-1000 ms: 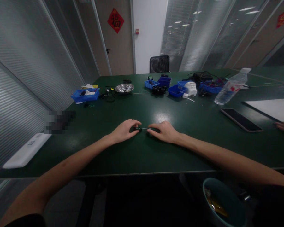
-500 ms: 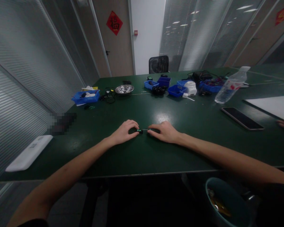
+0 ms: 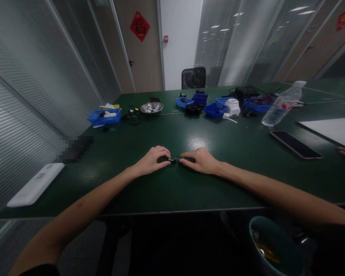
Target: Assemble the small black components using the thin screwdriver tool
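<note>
Head view: green table point(image 3: 149, 195); red door sign point(image 3: 139, 26) reading "福"; bottle point(image 3: 283, 105), label illegible. Near the front edge's middle, the right hand point(image 3: 204, 160) pinches a thin-shafted tool point(image 3: 177, 158); the left hand point(image 3: 153, 161) pinches a small black-green piece point(image 3: 172, 161).

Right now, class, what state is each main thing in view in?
left hand, pinching small black-and-green part
right hand, pinching thin metallic rod
flat black rectangular phone, screen dark
round silver metal bowl, holding small items
oblong blue plastic tray at left, loaded
teal round plastic bin, open, yellow litter inside
brown door with red diamond sign, shut
</note>
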`<state>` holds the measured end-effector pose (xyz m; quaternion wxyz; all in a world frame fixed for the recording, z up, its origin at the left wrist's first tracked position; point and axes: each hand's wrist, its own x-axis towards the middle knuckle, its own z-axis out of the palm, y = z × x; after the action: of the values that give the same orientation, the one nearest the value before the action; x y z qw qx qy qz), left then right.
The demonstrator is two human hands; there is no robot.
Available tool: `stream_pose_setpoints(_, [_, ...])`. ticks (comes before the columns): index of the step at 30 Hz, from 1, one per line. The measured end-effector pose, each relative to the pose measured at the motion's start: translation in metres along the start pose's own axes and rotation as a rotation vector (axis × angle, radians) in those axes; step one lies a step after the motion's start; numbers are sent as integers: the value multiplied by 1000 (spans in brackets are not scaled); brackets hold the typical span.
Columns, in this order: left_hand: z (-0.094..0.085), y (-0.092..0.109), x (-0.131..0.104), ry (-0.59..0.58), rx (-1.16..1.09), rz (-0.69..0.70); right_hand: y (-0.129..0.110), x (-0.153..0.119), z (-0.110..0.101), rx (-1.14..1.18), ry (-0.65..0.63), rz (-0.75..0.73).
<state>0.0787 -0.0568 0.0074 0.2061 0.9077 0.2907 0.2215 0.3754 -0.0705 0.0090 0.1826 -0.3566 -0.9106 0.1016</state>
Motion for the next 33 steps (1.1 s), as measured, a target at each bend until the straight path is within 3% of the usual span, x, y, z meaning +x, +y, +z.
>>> stream_pose_setpoints(33, [-1, -5, 0, -3, -64, -33, 1, 0, 0, 5, 10, -3])
